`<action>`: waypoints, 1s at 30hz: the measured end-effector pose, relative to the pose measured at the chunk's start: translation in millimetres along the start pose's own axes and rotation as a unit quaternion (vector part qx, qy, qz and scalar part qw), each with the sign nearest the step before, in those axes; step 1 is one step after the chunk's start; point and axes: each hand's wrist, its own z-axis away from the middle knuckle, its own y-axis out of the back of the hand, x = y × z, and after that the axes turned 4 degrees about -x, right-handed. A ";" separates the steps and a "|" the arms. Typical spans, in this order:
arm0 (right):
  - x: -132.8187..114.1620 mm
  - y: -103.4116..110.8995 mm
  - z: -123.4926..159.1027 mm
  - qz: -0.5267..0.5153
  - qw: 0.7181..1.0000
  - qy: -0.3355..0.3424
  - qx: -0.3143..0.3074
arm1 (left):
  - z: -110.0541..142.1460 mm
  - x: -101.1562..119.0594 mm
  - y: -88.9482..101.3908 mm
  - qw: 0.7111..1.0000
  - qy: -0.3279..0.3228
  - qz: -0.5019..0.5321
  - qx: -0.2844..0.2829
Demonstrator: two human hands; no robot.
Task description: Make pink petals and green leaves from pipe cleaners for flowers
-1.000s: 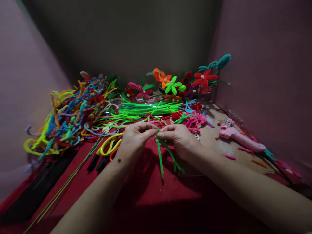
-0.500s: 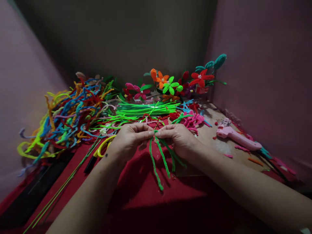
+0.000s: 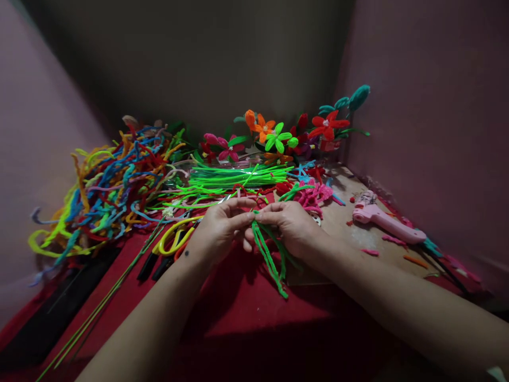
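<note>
Several green pipe cleaners (image 3: 268, 254) hang in a bunch below my fingertips, joined at their top end. My left hand (image 3: 225, 225) pinches that top end between thumb and index finger, its other fingers loosely curled. Against it, my right hand (image 3: 293, 227) pinches the same spot from the other side, with some strands passing in front of its palm. The fingertips of both hands nearly meet. Just behind them lies a bundle of bright green pipe cleaners (image 3: 238, 176) in clear plastic.
A tangled heap of coloured pipe cleaners (image 3: 119, 185) sits at the left. Yellow-handled scissors (image 3: 170, 239) and thin green stems (image 3: 107, 297) lie near my left arm. Pipe-cleaner flowers (image 3: 264, 130) stand at the back. On a board (image 3: 342, 233) rests a pink glue gun (image 3: 389, 224).
The hanging green strands have swung right and drawn closer together. My left hand has shifted slightly right, with its lower fingers now showing beneath, and more of the scissors is uncovered.
</note>
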 end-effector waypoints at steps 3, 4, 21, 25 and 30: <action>3.0 2.1 -2.1 -0.017 1.000 -0.007 -0.023 | 1.9 3.8 -1.7 0.998 0.004 -0.060 0.011; 3.3 2.1 -2.6 -0.024 0.999 -0.010 -0.025 | 2.3 5.0 -1.9 0.997 0.004 -0.075 0.018; 0.3 -10.2 8.1 -0.077 0.980 -0.142 -0.116 | -2.5 -0.2 0.6 0.987 -0.023 -0.112 0.112; -1.2 -12.0 11.6 -0.050 0.982 -0.143 -0.111 | -3.2 2.9 0.7 0.963 -0.078 -0.195 0.169; -2.2 -11.9 12.4 -0.018 0.985 -0.130 -0.108 | -1.4 7.5 6.8 0.979 -0.049 -0.150 0.129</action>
